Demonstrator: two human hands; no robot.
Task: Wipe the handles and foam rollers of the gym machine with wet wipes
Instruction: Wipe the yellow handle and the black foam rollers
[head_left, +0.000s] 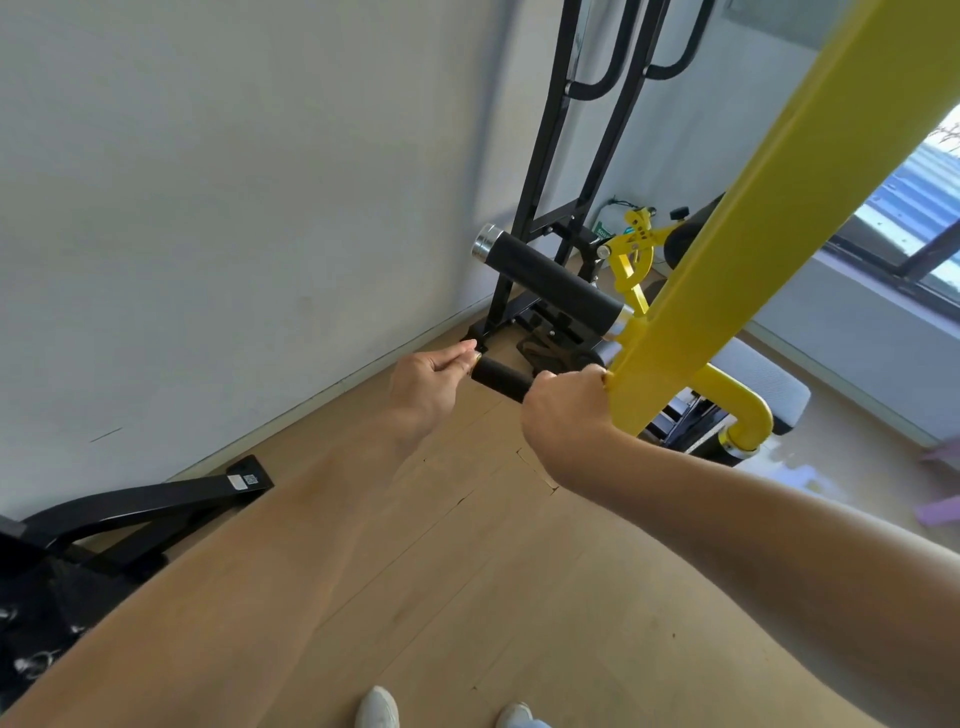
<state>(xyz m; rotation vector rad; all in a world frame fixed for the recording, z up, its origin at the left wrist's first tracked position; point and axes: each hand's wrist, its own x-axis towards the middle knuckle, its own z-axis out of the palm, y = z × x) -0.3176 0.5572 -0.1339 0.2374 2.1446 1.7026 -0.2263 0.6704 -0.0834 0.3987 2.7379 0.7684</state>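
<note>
A short black foam handle (500, 379) sticks out leftward from the yellow arm (748, 228) of the gym machine. My left hand (428, 387) pinches the handle's metal end cap with its fingertips. My right hand (566, 410) grips the handle's inner end, right against the yellow arm. No wet wipe shows in either hand; anything under my right palm is hidden. Above the handle a longer black foam roller (553, 278) with a chrome end cap juts out from the same arm.
A black upright frame (556, 171) stands in the corner by the white wall. A grey padded bench (763, 382) lies behind the yellow arm. Another machine's black base (156, 499) sits at the left on the wood floor. My white shoes (379, 709) show at the bottom edge.
</note>
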